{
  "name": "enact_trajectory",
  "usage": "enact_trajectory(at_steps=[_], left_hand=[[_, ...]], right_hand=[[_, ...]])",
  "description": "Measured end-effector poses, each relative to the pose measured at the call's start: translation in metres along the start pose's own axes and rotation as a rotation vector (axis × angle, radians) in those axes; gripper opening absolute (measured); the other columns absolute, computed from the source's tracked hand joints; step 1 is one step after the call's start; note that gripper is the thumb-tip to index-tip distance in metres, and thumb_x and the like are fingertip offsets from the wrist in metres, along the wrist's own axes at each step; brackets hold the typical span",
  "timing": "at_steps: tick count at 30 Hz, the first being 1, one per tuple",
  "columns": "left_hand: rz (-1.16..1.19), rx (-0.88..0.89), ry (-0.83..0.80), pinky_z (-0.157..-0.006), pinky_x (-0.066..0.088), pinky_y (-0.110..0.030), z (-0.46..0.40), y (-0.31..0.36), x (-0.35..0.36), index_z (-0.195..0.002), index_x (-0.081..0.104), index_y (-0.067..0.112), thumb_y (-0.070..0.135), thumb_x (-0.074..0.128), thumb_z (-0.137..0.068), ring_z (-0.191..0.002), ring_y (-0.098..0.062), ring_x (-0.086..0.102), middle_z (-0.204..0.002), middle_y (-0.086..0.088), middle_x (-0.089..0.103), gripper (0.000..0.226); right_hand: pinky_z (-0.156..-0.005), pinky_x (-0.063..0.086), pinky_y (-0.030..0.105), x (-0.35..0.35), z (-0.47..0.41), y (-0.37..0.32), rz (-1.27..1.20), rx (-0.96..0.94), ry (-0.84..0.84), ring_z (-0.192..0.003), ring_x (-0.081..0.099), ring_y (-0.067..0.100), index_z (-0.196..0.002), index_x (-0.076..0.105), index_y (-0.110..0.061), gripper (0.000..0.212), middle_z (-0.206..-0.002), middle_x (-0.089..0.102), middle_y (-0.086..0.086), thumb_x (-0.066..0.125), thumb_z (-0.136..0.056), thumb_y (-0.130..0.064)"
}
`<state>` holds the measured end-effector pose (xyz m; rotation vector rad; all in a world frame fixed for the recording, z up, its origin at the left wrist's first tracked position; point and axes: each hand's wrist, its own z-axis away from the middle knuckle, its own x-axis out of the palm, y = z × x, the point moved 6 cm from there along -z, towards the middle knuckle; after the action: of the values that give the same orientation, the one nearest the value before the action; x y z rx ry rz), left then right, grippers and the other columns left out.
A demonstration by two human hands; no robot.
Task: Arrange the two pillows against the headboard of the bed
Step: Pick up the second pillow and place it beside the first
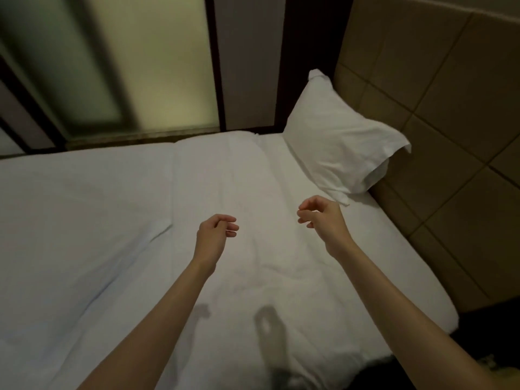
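Note:
One white pillow (pixel 334 136) leans upright against the tan padded headboard (pixel 439 114) at the far right corner of the bed (pixel 98 235). Its loose pillowcase flap hangs toward me. No second pillow is in view. My left hand (pixel 215 235) hovers over the middle of the white sheet, fingers loosely curled, holding nothing. My right hand (pixel 320 218) hovers just short of the pillow's lower corner, fingers apart and bent, also holding nothing. Neither hand touches the pillow.
The bed's far side runs along a wall with a frosted glass panel (pixel 140 66) in a dark frame. A folded duvet layer (pixel 84 206) lies across the left of the bed. The bed's near right corner (pixel 439 316) drops off to a dark floor.

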<state>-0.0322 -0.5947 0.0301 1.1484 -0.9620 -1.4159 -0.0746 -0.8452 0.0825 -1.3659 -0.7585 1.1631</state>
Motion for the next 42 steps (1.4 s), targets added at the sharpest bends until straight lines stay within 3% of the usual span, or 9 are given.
enact_trajectory(at_steps=[9, 17, 20, 25, 30, 34, 39, 42], left_hand=[[0.112, -0.159, 0.184, -0.067, 0.045, -0.022, 0.060, -0.075, -0.145, -0.084, 0.067, 0.015, 0.005, 0.039, -0.088, -0.067, -0.015, 0.062, -0.078, -0.004, 0.068, 0.030], [0.131, -0.242, 0.372, -0.069, 0.045, -0.026, 0.064, -0.128, -0.213, -0.084, 0.067, 0.017, 0.007, 0.039, -0.087, -0.071, -0.017, 0.063, -0.080, -0.004, 0.069, 0.030], [0.151, -0.275, 0.462, -0.074, 0.047, -0.028, 0.068, -0.146, -0.236, -0.093, 0.063, 0.017, 0.008, 0.039, -0.086, -0.072, -0.019, 0.063, -0.083, -0.004, 0.068, 0.027], [0.192, -0.341, 0.599, -0.067, 0.045, -0.026, 0.072, -0.179, -0.297, -0.097, 0.061, 0.016, 0.006, 0.037, -0.088, -0.072, -0.018, 0.061, -0.084, -0.004, 0.066, 0.027], [0.176, -0.340, 0.639, -0.070, 0.046, -0.027, 0.058, -0.196, -0.365, -0.097, 0.062, 0.013, 0.006, 0.038, -0.090, -0.076, -0.020, 0.061, -0.086, -0.005, 0.066, 0.026], [0.185, -0.327, 0.634, -0.068, 0.045, -0.025, 0.030, -0.209, -0.439, -0.099, 0.060, 0.012, 0.006, 0.037, -0.092, -0.077, -0.018, 0.060, -0.093, -0.006, 0.064, 0.025], [0.200, -0.375, 0.629, -0.078, 0.045, -0.031, -0.010, -0.225, -0.523, -0.104, 0.056, 0.012, 0.009, 0.044, -0.092, -0.082, -0.019, 0.059, -0.108, -0.012, 0.063, 0.017], [0.219, -0.443, 0.633, -0.081, 0.044, -0.034, -0.034, -0.241, -0.565, -0.117, 0.052, 0.010, 0.014, 0.047, -0.092, -0.092, -0.022, 0.056, -0.120, -0.016, 0.059, 0.025]], right_hand=[[-0.058, 0.043, 0.023, 0.133, 0.063, 0.023, 0.053, 0.119, -0.170, -0.061, 0.062, 0.010, -0.070, 0.062, -0.019, 0.022, -0.071, 0.065, -0.003, 0.062, -0.079, 0.001], [-0.059, 0.042, 0.023, 0.216, 0.054, 0.037, 0.079, 0.159, -0.340, -0.055, 0.061, 0.005, -0.073, 0.065, -0.017, 0.020, -0.068, 0.068, -0.002, 0.059, -0.079, 0.002], [-0.062, 0.043, 0.024, 0.240, 0.050, 0.041, 0.097, 0.167, -0.398, -0.060, 0.061, 0.009, -0.075, 0.066, -0.016, 0.021, -0.070, 0.069, 0.000, 0.056, -0.080, 0.002], [-0.065, 0.045, 0.025, 0.298, 0.047, 0.042, 0.156, 0.171, -0.485, -0.067, 0.063, 0.013, -0.078, 0.067, -0.015, 0.021, -0.073, 0.070, 0.003, 0.054, -0.081, 0.001], [-0.063, 0.045, 0.023, 0.363, 0.044, 0.033, 0.165, 0.141, -0.502, -0.067, 0.064, 0.014, -0.081, 0.065, -0.015, 0.017, -0.077, 0.070, 0.003, 0.056, -0.083, 0.000], [-0.055, 0.046, 0.011, 0.440, 0.047, 0.024, 0.149, 0.127, -0.463, -0.069, 0.062, 0.016, -0.082, 0.064, -0.011, 0.016, -0.082, 0.068, 0.010, 0.056, -0.083, 0.004], [-0.066, 0.044, 0.023, 0.528, 0.044, 0.009, 0.241, 0.086, -0.402, -0.079, 0.060, 0.020, -0.091, 0.065, -0.009, 0.013, -0.090, 0.066, 0.009, 0.060, -0.083, 0.000], [-0.069, 0.045, 0.024, 0.576, 0.034, -0.002, 0.323, 0.046, -0.402, -0.084, 0.060, 0.018, -0.091, 0.065, -0.012, 0.018, -0.095, 0.066, 0.005, 0.058, -0.081, 0.001]])
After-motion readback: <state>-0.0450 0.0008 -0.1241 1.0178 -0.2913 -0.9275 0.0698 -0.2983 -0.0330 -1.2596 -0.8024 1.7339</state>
